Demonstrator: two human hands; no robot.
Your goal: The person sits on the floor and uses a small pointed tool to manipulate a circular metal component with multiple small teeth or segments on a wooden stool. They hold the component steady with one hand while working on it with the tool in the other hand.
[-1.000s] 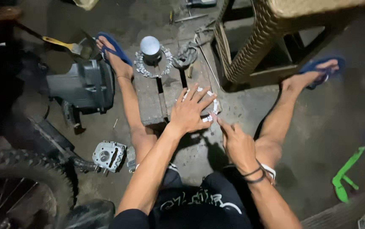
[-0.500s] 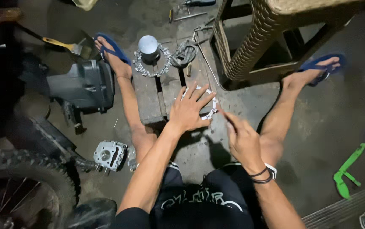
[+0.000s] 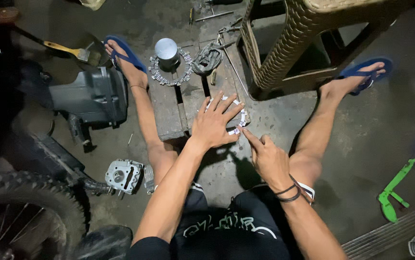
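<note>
From the head camera, looking down between the person's spread legs on the workshop floor: the left hand (image 3: 213,126) lies flat with its fingers (image 3: 230,113) splayed wide, pressing down on a pale ring-shaped plate (image 3: 239,126) that sits on the near right corner of a low wooden block (image 3: 169,108). Only arcs of the ring show, beyond the fingertips and at the thumb side; the palm covers the rest, so I cannot tell how it is seated.

The right hand (image 3: 265,156) hovers just beside it with the forefinger stretched out, its tip touching or nearly touching the ring's near edge; the other fingers are loosely curled and hold nothing.

Past the left fingertips, at the far end of the block, a metal cylinder (image 3: 166,49) stands upright inside a toothed ring (image 3: 170,72), with a dark coiled part (image 3: 207,58) to the right of it. Well to the left of the left wrist lies a small finned engine part (image 3: 123,174) on the floor.

As I judge it, the work is midway: the parts are stripped and laid out, 1 ring is being steadied or checked under the palm, and nothing visible has been fitted back together.
</note>
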